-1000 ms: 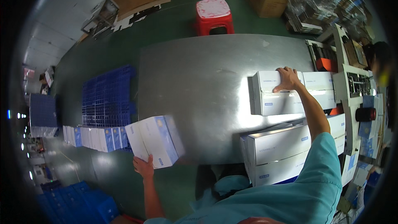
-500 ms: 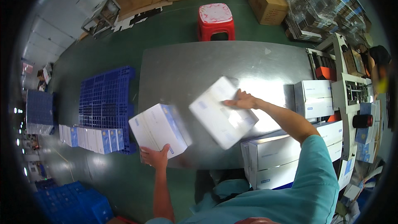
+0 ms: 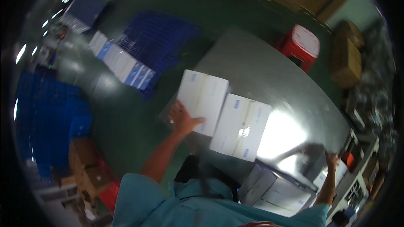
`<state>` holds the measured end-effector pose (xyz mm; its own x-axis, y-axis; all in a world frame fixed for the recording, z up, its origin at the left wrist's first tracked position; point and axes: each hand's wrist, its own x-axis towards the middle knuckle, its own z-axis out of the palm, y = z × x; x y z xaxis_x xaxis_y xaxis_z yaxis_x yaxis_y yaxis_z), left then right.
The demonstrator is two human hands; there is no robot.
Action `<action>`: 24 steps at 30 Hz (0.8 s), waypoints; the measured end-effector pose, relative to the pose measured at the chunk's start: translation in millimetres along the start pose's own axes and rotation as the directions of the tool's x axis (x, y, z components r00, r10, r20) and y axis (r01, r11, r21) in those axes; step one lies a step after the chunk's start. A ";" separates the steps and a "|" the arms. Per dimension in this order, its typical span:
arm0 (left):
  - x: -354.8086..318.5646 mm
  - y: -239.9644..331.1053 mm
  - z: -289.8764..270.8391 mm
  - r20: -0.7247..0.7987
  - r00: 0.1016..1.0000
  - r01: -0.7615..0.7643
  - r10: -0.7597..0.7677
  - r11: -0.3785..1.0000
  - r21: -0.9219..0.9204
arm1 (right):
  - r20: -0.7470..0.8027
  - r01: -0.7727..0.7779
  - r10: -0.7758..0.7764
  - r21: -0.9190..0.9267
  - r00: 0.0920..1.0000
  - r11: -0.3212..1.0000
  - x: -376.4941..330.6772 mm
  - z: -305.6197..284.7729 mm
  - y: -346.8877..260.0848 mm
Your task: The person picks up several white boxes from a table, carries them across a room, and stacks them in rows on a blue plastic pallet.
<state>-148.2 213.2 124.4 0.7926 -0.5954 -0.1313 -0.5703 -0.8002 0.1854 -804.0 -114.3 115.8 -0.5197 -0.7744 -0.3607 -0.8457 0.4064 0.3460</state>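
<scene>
The left hand lies splayed on a white box, seemingly steadying it beside a second carton — far rightward, the right hand has an unclear grip

- Grey metal table in front of me.
- On it, my side: right white box, lying flat.
- Left white box just beside it, at table's left edge; I can't tell if it rests fully.
- Green floor around me: red stool, blue pallet, brown carton.
</scene>
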 end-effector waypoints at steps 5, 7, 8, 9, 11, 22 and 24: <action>11.9 15.6 -1.7 0.049 0.999 0.001 -0.002 1.000 0.006 | 0.096 0.205 -0.215 0.104 0.972 0.973 -7.7 8.7 0.7; 10.0 14.0 -1.4 0.029 1.000 -0.013 0.013 1.000 -0.005 | 0.190 0.368 -0.373 0.060 0.908 0.928 -41.5 -4.3 -13.9; 13.1 12.2 0.2 -0.016 0.999 -0.051 0.051 0.998 -0.024 | 0.133 0.399 -0.402 0.051 0.906 0.916 -40.1 10.0 -16.3; 9.6 10.1 2.2 -0.051 0.995 -0.092 0.090 0.995 -0.042 | 0.082 0.422 -0.424 0.035 0.902 0.906 -38.9 37.7 -9.5; 5.9 17.4 -8.9 0.063 0.997 -0.038 0.040 0.998 -0.044 | 0.045 0.581 -0.629 0.337 0.776 0.741 -39.4 48.1 -0.5; 11.6 7.5 -13.1 0.156 0.987 0.036 -0.027 0.998 -0.055 | 0.059 0.158 -0.285 0.716 0.957 0.679 9.6 15.3 13.2; 8.5 3.0 -7.6 0.116 0.993 0.004 0.003 0.998 -0.063 | 0.191 0.068 -0.377 0.815 0.906 0.575 -5.0 20.2 21.8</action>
<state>-141.5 206.3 131.2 0.7602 -0.6024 -0.2432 -0.5525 -0.7965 0.2456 -822.3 -91.7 107.7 -0.1749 -0.7624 -0.6230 -0.6205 0.5766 -0.5315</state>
